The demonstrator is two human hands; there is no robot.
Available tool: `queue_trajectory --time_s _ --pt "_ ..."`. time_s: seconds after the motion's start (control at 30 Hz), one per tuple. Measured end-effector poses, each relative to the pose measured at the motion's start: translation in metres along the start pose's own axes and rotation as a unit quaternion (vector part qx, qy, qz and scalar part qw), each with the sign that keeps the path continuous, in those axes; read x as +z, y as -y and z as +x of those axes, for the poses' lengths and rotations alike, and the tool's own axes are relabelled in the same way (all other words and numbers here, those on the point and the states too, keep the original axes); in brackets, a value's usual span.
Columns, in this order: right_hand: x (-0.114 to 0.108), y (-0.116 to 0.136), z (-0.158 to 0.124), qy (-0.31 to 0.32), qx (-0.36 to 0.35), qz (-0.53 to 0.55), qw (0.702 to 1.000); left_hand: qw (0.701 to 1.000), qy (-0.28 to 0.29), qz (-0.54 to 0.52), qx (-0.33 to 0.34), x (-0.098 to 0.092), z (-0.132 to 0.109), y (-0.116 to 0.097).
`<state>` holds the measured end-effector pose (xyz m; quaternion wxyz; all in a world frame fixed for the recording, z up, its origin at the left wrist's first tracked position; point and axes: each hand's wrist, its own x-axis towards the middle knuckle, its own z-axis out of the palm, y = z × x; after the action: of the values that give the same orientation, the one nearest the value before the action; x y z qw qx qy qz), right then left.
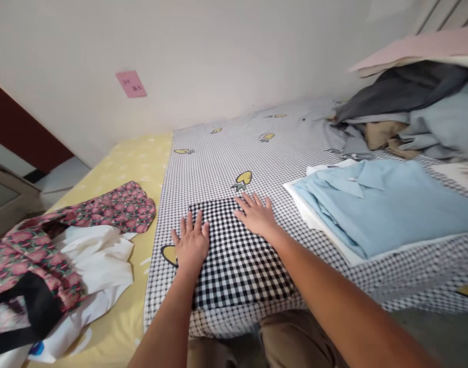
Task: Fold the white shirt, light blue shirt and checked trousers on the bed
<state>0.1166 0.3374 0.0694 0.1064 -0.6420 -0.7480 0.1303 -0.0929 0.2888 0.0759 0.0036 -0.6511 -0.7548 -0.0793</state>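
Note:
A folded black-and-white checked cloth (239, 260) lies flat near the front edge of the bed (218, 158). My left hand (191, 243) rests on its left edge, palm down with the fingers spread. On the cloth's upper right corner lies my right hand (257, 217), also flat and spread. Neither hand grips anything. To the right is a folded light blue collared shirt (391, 204) on top of white cloth (310, 220).
A flowered garment (119, 207) and white cloth (99, 255) lie in a loose heap at the left on the yellow sheet (142, 158). Grey and brown clothes (406, 92) are piled at the back right. A pink paper (131, 84) is on the wall.

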Motion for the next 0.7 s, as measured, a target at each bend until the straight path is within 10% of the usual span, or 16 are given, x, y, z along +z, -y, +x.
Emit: queue_trajectory --time_s 0.13,0.27,0.43,0.7 --pt "-0.022 -0.034 -0.021 0.033 0.058 -0.035 0.997 1.000 0.007 -0.008 -0.005 0.000 0.000 -0.001" --pt "-0.037 0.005 -0.053 -0.037 0.111 -0.048 0.992 1.000 0.000 -0.013 -0.001 -0.001 -0.002 -0.002" --pt "-0.010 0.069 -0.099 -0.141 -0.160 -0.040 0.976 1.000 0.002 -0.015 0.003 -0.002 -0.004 -0.003" --pt "0.027 -0.014 -0.143 -0.127 -0.051 -0.080 0.987 0.999 -0.005 -0.042 0.001 0.002 -0.003 -0.002"
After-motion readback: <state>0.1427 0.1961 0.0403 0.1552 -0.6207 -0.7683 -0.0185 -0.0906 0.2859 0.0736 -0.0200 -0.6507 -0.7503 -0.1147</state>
